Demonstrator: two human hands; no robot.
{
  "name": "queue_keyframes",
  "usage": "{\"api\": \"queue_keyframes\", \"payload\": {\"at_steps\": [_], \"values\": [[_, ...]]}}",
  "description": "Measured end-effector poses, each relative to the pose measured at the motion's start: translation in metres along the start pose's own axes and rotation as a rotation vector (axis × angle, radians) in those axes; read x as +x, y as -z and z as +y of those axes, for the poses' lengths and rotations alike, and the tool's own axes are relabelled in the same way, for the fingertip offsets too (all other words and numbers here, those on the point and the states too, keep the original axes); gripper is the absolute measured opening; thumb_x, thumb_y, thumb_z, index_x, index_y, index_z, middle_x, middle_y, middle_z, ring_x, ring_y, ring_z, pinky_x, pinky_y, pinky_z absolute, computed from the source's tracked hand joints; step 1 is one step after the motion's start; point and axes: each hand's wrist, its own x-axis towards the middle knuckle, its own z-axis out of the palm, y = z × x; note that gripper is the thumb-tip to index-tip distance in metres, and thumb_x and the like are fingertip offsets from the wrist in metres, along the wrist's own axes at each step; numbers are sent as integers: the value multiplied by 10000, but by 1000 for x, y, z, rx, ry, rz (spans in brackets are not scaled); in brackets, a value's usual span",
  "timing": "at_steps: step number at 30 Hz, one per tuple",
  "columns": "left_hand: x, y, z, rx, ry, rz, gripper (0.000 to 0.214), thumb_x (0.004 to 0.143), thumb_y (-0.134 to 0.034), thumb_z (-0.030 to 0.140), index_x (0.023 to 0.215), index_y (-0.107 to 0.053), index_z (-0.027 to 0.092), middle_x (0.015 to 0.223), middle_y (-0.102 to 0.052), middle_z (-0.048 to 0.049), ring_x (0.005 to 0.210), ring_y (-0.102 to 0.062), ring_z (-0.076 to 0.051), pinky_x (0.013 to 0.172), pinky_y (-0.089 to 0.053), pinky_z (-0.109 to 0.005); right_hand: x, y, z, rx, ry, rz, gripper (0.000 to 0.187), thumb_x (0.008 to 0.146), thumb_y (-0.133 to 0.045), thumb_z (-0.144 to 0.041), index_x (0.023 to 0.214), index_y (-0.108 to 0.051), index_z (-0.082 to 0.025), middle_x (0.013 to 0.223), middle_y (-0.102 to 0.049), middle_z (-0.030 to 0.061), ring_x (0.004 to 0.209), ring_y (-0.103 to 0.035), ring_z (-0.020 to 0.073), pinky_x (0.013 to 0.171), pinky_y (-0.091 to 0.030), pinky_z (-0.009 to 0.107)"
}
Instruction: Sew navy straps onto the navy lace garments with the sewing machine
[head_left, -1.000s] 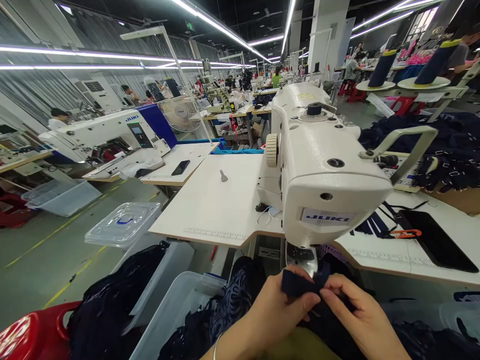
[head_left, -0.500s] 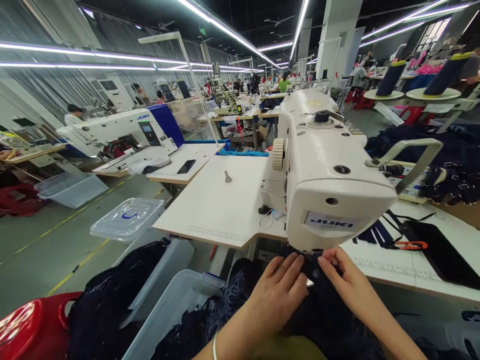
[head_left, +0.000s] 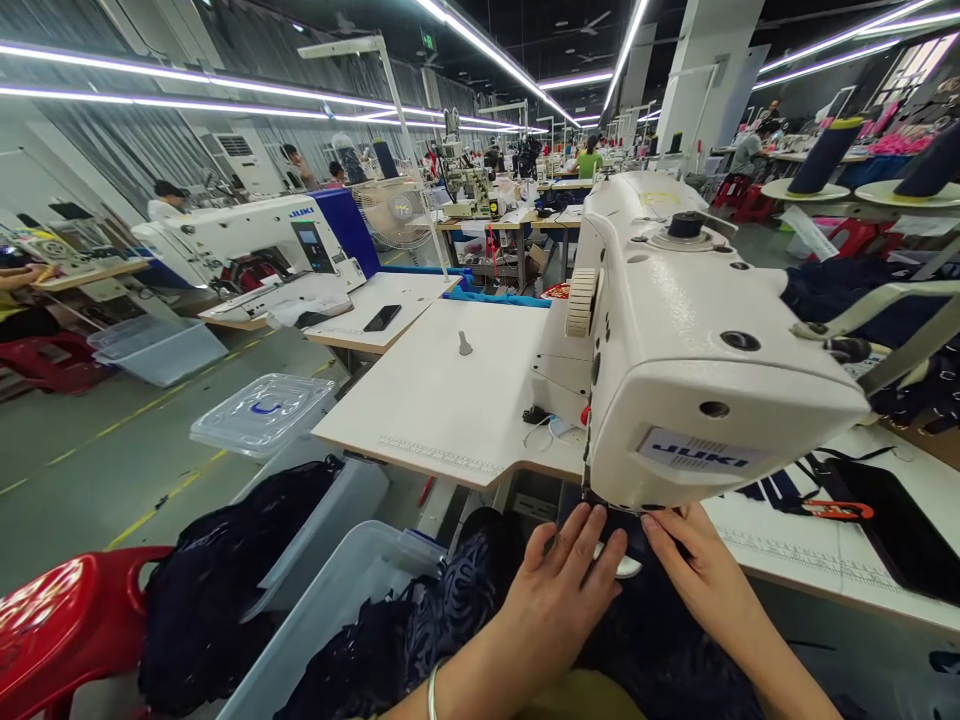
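Dark cloth [head_left: 660, 640] is lying under the head of the white sewing machine [head_left: 697, 370] and spreading down in front of it. The left hand [head_left: 566, 585] is resting on the cloth just below the machine, its fingers stretching out slightly apart, not closing around anything. The right hand [head_left: 694, 560] is touching the cloth beneath the machine, thumb and forefinger close together; the machine is partly hiding its other fingers, so I cannot tell how firmly it is gripping.

Left of the machine, the white table [head_left: 427, 410] is carrying a small grey metal piece [head_left: 465, 344]; beyond it, a phone [head_left: 382, 318] is lying on another tabletop. Right of the machine, an orange cutter [head_left: 840, 510] is lying beside a black tablet [head_left: 896, 530]. Left of the machine and lower, a red stool [head_left: 60, 620] and a clear bin [head_left: 337, 600] of dark fabric are standing. Behind the machine, a fan [head_left: 394, 212] is facing the room, a pillar [head_left: 709, 80] is rising, and a person in green [head_left: 587, 160] is sitting under long ceiling lights [head_left: 502, 48].
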Motion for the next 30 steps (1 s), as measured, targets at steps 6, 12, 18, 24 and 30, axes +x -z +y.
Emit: {"api": "queue_keyframes", "payload": {"at_steps": [6,12,18,24,30], "values": [[2,-1,5,49,8,31,463,973,-531,326,1404,-486,166,1478,-442,-117,1394,-366,-229,1175,-62,-385,6,2,4,-52,20,11,279,958,-472,-378,872,-701,-244,850,-561,55,945,-602,244,918,-514,397],[2,-2,9,55,30,45,463,966,-545,315,1399,-494,160,1455,-472,-121,1387,-380,-240,1179,-77,-388,6,2,6,-70,-16,10,311,953,-472,-421,821,-694,-247,882,-600,67,909,-626,241,822,-554,358],[3,-3,13,95,40,55,448,966,-541,310,1386,-512,156,1440,-489,-124,1380,-393,-239,1184,-70,-391,6,1,9,-82,-30,-7,281,949,-474,-386,828,-683,-242,936,-634,84,979,-621,260,835,-549,362],[3,-4,15,79,62,54,460,963,-547,318,1391,-506,154,1438,-493,-120,1385,-385,-234,1184,-56,-387,7,0,10,-102,-46,-1,301,940,-464,-391,771,-665,-243,842,-640,79,911,-628,261,837,-543,377],[2,-4,17,64,78,48,471,959,-554,312,1399,-496,152,1445,-483,-124,1382,-386,-237,1181,-53,-389,5,-1,12,-115,-57,16,321,930,-466,-409,733,-660,-244,807,-635,78,874,-627,266,819,-545,391]]}}
